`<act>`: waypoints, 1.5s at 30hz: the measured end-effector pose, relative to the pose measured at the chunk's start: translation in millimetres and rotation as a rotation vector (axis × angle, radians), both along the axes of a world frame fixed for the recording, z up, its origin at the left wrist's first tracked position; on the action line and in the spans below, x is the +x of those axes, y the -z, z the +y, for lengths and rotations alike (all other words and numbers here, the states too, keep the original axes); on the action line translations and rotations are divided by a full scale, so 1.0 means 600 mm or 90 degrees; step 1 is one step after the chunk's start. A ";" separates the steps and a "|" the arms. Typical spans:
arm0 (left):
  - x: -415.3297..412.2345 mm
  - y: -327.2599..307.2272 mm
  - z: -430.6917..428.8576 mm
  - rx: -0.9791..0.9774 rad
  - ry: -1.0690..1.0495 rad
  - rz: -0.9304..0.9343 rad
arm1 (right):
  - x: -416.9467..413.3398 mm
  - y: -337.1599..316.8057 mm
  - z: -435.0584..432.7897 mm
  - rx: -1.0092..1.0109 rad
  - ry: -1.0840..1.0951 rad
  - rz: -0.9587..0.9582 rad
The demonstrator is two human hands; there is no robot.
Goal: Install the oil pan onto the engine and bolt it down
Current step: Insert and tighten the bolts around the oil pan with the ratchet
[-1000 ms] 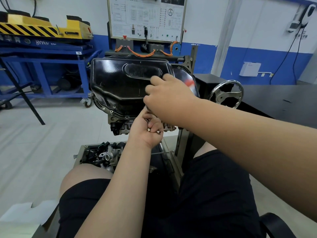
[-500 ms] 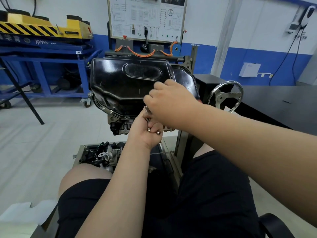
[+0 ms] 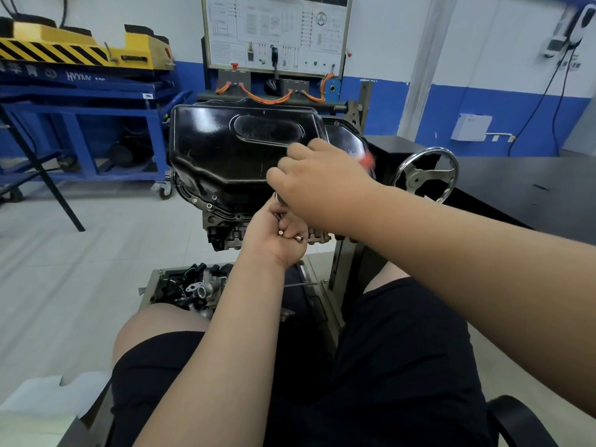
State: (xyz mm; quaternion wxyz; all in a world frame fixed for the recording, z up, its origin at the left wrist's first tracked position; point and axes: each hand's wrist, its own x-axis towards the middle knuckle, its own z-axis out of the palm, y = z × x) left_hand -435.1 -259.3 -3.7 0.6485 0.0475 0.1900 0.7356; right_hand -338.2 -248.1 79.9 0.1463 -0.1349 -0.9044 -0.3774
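Observation:
The glossy black oil pan (image 3: 225, 150) sits on the upturned engine (image 3: 232, 233), which hangs in a stand ahead of my knees. Several bolt holes show along the pan's near flange. My left hand (image 3: 277, 233) is closed just below that flange, with small silver bolts (image 3: 290, 235) poking out between its fingers. My right hand (image 3: 319, 185) is directly above it, gripping a tool with a red handle tip (image 3: 367, 160); its metal socket end (image 3: 277, 198) points down at the flange. The tool's shaft is hidden by my fingers.
A chrome handwheel (image 3: 425, 174) on the stand is right of the engine, beside a black bench (image 3: 516, 188). A tray of loose engine parts (image 3: 193, 285) lies below. A blue cart (image 3: 80, 101) stands at the left, a wiring board (image 3: 274, 33) behind.
My right hand has rocked slightly over the flange, and the tool's red tip swung out of sight and back. My left hand has stayed put.

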 end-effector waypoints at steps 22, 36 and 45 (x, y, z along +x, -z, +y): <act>0.007 0.011 -0.003 0.031 0.036 0.016 | 0.003 -0.001 0.004 0.021 -0.031 -0.053; 0.003 0.013 0.000 0.002 0.019 -0.003 | 0.005 0.002 -0.002 0.083 -0.053 -0.044; 0.002 0.032 -0.011 0.081 0.010 0.009 | -0.002 0.010 0.005 -0.116 0.170 0.022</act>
